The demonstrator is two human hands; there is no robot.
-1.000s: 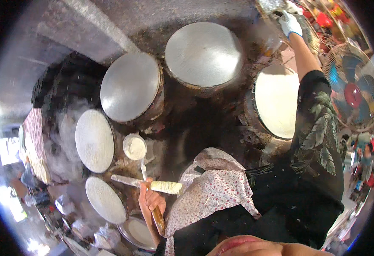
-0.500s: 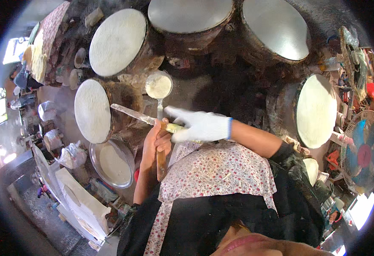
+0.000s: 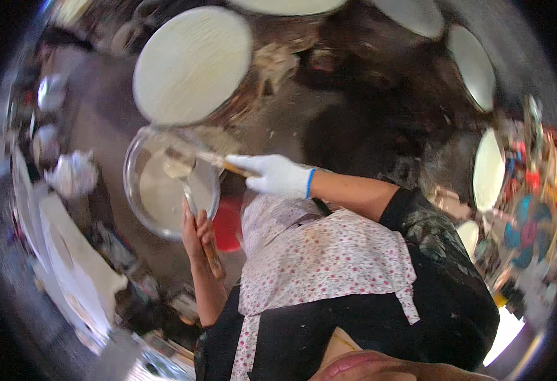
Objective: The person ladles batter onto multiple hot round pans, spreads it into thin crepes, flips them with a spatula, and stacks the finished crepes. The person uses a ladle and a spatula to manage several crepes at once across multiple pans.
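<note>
- Ladle [image 3: 190, 198] stands left of the centre of the frame, its bowl inside the rim of a round basin [image 3: 164, 230]; blur hides whether the bowl touches the pale batter [image 3: 158, 200] there.
- The bare left hand [image 3: 199, 232] has its grip clamped on the ladle's wooden handle, whose end points to the lower right.
- The white-gloved right hand [image 3: 278, 176], near the middle of the frame, has its grip closed around the wooden handle of a flat spatula [image 3: 218, 160].
- The spatula's blade reaches left across the basin's upper right rim, close to the ladle's bowl; whether they touch cannot be told.
- A red container [image 3: 229, 230] shows just beside the basin, at its lower right.
- A large round plate [image 3: 192, 66], coated white, fills part of the upper left, above the basin.
- A grey round plate [image 3: 472, 66] sits at the upper right, with a pale round plate [image 3: 488, 170] below it.
- A blurred fan [image 3: 528, 232] stands at the right edge.
</note>
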